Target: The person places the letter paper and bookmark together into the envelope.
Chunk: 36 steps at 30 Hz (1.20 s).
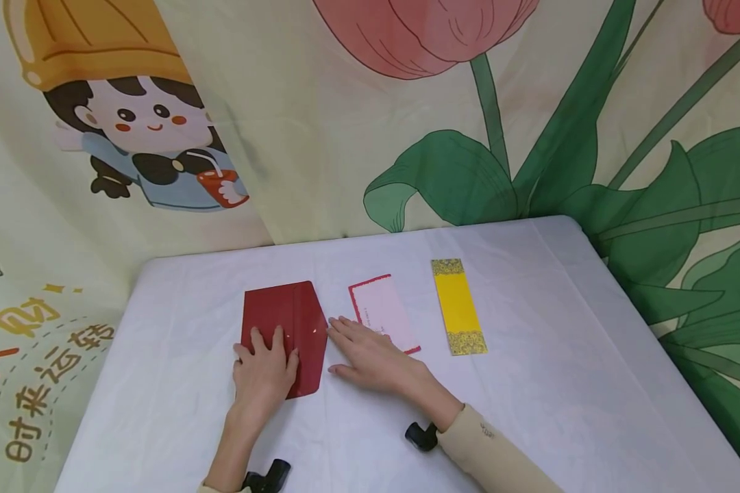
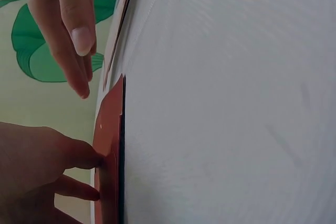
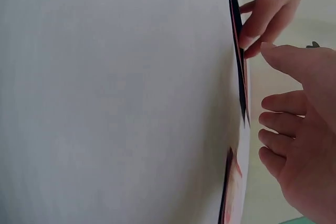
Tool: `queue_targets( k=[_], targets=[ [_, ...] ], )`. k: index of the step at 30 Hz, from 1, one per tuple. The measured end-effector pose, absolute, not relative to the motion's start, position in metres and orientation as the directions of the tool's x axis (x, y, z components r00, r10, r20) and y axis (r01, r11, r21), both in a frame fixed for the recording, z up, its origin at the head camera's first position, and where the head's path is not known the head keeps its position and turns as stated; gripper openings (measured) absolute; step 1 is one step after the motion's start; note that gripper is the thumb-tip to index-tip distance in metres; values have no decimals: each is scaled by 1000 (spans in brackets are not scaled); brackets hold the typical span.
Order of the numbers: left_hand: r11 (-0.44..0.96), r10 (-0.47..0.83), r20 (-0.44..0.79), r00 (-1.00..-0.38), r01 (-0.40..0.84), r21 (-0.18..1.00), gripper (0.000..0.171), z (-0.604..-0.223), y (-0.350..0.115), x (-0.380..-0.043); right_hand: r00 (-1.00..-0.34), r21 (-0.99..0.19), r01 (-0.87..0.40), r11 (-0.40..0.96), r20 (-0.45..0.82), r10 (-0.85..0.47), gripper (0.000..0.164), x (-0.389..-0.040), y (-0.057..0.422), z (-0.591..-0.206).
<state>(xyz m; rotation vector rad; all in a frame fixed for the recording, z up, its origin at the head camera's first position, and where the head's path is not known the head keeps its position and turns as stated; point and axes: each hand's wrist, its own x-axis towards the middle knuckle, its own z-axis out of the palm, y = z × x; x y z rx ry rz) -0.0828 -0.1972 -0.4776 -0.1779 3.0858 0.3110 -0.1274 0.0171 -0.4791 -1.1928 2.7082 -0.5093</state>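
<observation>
A dark red envelope (image 1: 273, 307) lies flat, its tapered flap (image 1: 312, 342) pointing right. My left hand (image 1: 264, 370) rests on the envelope's near part with its fingers spread. In the left wrist view its thumb and fingertips press on the red paper (image 2: 108, 129). My right hand (image 1: 366, 352) hovers just off the flap's edge, fingers extended and holding nothing. Behind it lies a pale pink card (image 1: 382, 305) with a red border, its lower left part hidden by that hand. The right wrist view shows the right hand (image 3: 302, 129) with its fingers apart from the envelope.
To the right of the card lies a yellow paper strip (image 1: 459, 301) with patterned gold ends. A white cloth covers the table (image 1: 549, 370). Behind the table hangs a printed curtain (image 1: 308, 150). Black camera mounts (image 1: 421, 436) sit at both wrists.
</observation>
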Motion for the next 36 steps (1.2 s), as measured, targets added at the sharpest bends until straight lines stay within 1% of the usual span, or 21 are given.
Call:
queue_targets(
  k=[5,11,18,21,27,36],
  targets=[
    [977,-99,-31,-995,-104,189,76,-479,-197,-83,-660,-327,-709,625,-7,-752,72,-126,3,-482],
    [975,-97,-34,-995,-102,199,71,-478,-199,-82,-639,-268,-733,625,-46,-768,71,-124,-12,-482],
    [972,-90,-37,-995,-96,216,68,-476,-201,-82,-648,-235,-723,650,-99,-755,73,-122,-21,-481],
    [970,-73,-29,-997,-78,229,64,-476,-201,-82,-648,-223,-725,652,-102,-755,73,-124,-23,-481],
    [965,-27,-45,-999,-38,259,47,-473,-203,-82,-647,-216,-726,653,-107,-755,72,-125,-27,-480],
    [960,22,-24,-999,14,280,36,-471,-210,-75,-644,-195,-734,650,-104,-758,71,-123,-28,-481]
  ],
)
